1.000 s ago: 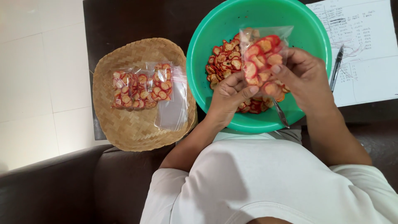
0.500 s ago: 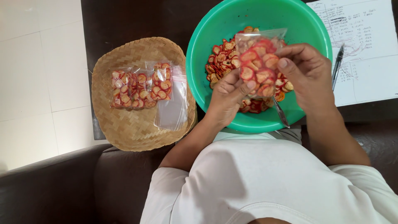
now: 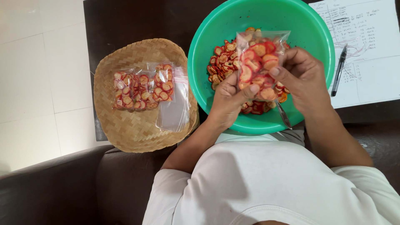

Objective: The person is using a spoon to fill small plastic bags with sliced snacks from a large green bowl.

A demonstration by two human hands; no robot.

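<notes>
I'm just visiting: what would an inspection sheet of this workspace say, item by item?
Surface: dark table, mostly covered by a bowl and a tray.
Job's things: clear bag of red-rimmed round chips held over a green bowl with more loose chips; a metal utensil rests in the bowl.
Clutter: woven tray holding filled packets and an empty clear bag; paper sheet with a pen on it.
Hands: left hand and right hand both grip the bag.
Cables: nothing seen.
Surroundings: pale tiled floor, dark sofa the person sits on.
</notes>
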